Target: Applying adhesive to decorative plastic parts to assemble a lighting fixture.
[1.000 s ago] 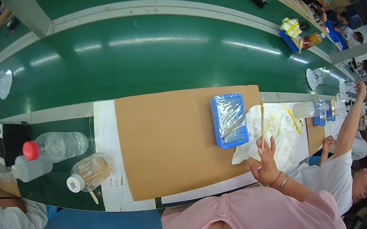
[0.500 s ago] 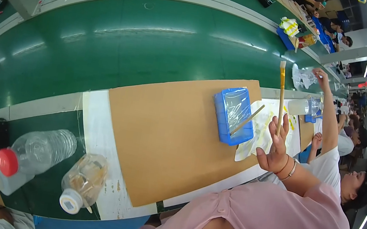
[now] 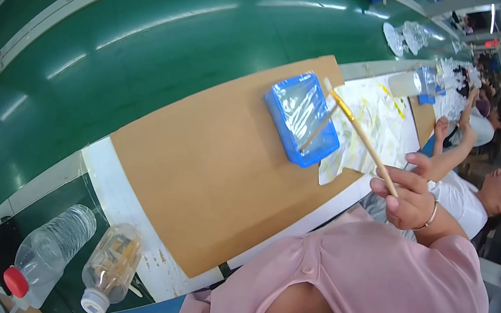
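My right hand (image 3: 408, 195) is closed around the lower end of a wooden-handled paintbrush (image 3: 366, 139), fingers and thumb pinching it. The brush slants up to the left, its pale bristles near a blue box (image 3: 313, 156) with clear film over its top. A thin stick (image 3: 316, 133) rests against this box; its kind is unclear. Below and behind the brush lies a white sheet with yellow smears (image 3: 348, 149). A brown board (image 3: 214, 177) spreads under the box. My left hand is outside the picture.
At lower left are a clear bottle with a red cap (image 3: 52, 249) and a clear bottle with a white cap (image 3: 114, 260). Clear plastic pieces (image 3: 406, 38) stand on the green table (image 3: 215, 51). A co-worker in white (image 3: 472, 200) sits at right.
My right hand has turned the paintbrush from nearly upright to slanting left, toward the blue box. The whole view has shifted. The co-worker's raised arm has come down from the clear plastic pieces.
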`<state>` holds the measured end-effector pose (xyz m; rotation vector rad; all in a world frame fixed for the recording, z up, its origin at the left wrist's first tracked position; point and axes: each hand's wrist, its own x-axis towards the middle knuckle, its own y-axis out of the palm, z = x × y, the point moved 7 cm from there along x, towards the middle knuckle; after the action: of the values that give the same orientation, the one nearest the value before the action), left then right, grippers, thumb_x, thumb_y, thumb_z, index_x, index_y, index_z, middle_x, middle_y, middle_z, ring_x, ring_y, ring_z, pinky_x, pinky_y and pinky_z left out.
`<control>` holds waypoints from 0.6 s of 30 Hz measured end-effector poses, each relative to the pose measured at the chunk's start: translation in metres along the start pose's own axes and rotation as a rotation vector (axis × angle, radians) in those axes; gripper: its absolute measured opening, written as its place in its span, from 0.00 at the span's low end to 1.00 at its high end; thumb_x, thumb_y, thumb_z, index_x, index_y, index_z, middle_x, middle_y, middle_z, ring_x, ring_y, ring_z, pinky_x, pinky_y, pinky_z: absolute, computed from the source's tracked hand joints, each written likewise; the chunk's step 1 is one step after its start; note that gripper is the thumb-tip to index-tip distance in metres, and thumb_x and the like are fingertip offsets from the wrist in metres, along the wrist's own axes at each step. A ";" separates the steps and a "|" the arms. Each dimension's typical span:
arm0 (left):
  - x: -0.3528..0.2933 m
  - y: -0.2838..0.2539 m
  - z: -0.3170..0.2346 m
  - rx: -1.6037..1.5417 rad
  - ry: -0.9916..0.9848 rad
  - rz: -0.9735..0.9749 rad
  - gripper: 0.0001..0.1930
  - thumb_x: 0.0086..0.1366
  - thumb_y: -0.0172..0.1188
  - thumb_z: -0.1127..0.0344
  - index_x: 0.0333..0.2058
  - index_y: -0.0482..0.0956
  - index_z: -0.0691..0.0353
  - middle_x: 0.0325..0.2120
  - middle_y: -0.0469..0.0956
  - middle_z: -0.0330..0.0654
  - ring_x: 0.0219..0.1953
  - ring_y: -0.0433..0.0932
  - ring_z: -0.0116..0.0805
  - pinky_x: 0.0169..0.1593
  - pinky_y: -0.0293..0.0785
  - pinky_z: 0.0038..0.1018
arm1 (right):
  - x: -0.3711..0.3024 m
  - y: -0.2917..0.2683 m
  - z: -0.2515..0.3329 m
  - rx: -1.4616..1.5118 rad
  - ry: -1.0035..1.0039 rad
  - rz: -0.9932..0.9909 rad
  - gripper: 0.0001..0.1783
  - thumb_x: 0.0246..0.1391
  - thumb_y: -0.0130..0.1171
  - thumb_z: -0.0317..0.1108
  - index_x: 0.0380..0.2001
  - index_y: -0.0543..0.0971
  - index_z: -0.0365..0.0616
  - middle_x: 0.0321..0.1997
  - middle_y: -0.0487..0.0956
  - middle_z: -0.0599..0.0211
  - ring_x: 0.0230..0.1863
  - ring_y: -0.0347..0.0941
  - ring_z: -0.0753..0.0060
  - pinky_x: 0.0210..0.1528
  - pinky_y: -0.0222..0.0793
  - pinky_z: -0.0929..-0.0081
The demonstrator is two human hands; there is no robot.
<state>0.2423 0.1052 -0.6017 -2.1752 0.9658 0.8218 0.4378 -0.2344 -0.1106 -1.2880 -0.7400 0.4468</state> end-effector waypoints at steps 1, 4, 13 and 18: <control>-0.004 -0.003 0.000 0.030 -0.004 0.016 0.20 0.59 0.57 0.64 0.49 0.72 0.65 0.46 0.73 0.55 0.49 0.72 0.51 0.52 0.69 0.35 | -0.005 -0.009 0.000 -0.034 0.008 -0.039 0.11 0.54 0.52 0.25 0.41 0.68 0.49 0.40 0.81 0.68 0.43 0.75 0.63 0.53 0.53 0.49; -0.015 -0.010 0.001 0.094 -0.001 0.042 0.20 0.59 0.57 0.64 0.49 0.72 0.65 0.46 0.73 0.55 0.49 0.72 0.51 0.52 0.69 0.36 | -0.014 -0.040 0.014 -0.136 -0.119 -0.207 0.04 0.56 0.49 0.28 0.36 0.70 0.49 0.30 0.78 0.74 0.33 0.69 0.69 0.50 0.52 0.51; -0.036 -0.007 -0.024 0.193 0.003 -0.043 0.21 0.59 0.58 0.63 0.50 0.72 0.65 0.46 0.73 0.55 0.50 0.72 0.51 0.52 0.69 0.36 | -0.035 -0.023 -0.043 0.041 0.323 -0.510 0.11 0.61 0.40 0.31 0.26 0.70 0.43 0.22 0.68 0.68 0.29 0.59 0.69 0.41 0.54 0.66; -0.041 -0.004 -0.034 0.276 -0.011 -0.146 0.21 0.59 0.58 0.63 0.50 0.72 0.65 0.47 0.73 0.55 0.50 0.72 0.51 0.53 0.69 0.36 | -0.055 0.009 -0.074 0.129 0.395 -0.804 0.11 0.61 0.47 0.31 0.24 0.70 0.40 0.21 0.67 0.68 0.27 0.60 0.74 0.34 0.58 0.78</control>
<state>0.2329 0.0996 -0.5492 -1.9739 0.8490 0.5938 0.4533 -0.3207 -0.1401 -0.8245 -0.8037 -0.3962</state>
